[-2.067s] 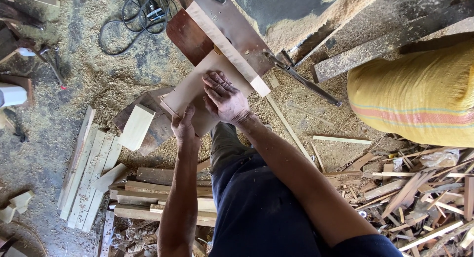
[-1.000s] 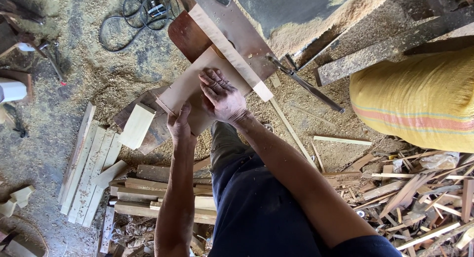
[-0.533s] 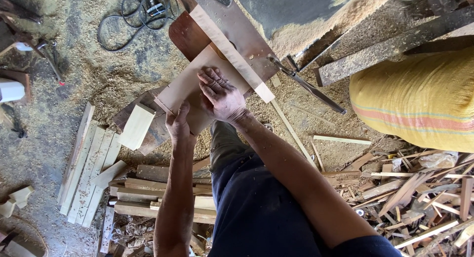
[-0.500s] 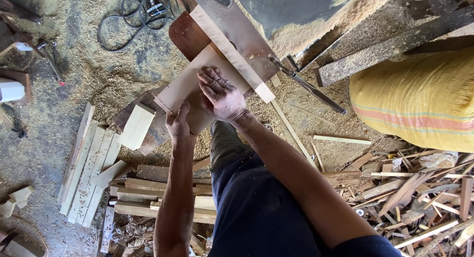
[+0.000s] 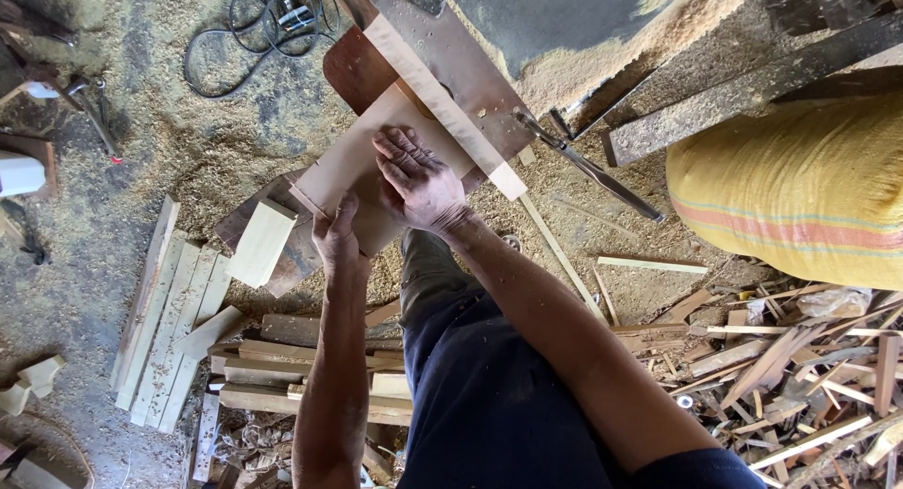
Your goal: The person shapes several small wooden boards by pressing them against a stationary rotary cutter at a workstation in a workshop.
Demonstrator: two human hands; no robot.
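While your right hand [image 5: 419, 181] lies flat with its fingers spread on the pale plywood panel [image 5: 362, 165], pressing down on it without gripping, your left hand [image 5: 339, 233] is curled around the panel's near edge, thumb side up, grasping it. That panel rests on the rusty brown saw table [image 5: 451, 70], its far edge butted against the light wooden fence strip [image 5: 442, 108] that runs diagonally across the table top. Just left of your left hand a short pale wood block [image 5: 261, 242] lies on a darker board, apart from your fingers. Further left, a row of long pale planks [image 5: 174, 320] lies side by side on the sawdust-covered floor [image 5: 216, 141], and a stack of short offcuts [image 5: 282, 357] sits below your left forearm. A black coiled cable [image 5: 263, 23] lies on the sawdust at the top (near the table's far end). To your right, a metal bar tool [image 5: 588, 165] lies on the ground beside the table, a yellow woven sack [image 5: 800, 188] with coloured stripes stands well apart, and a heap of thin wood scraps [image 5: 809, 357] spreads beneath it. Your dark blue trousers [image 5: 480, 395] fill the lower middle.
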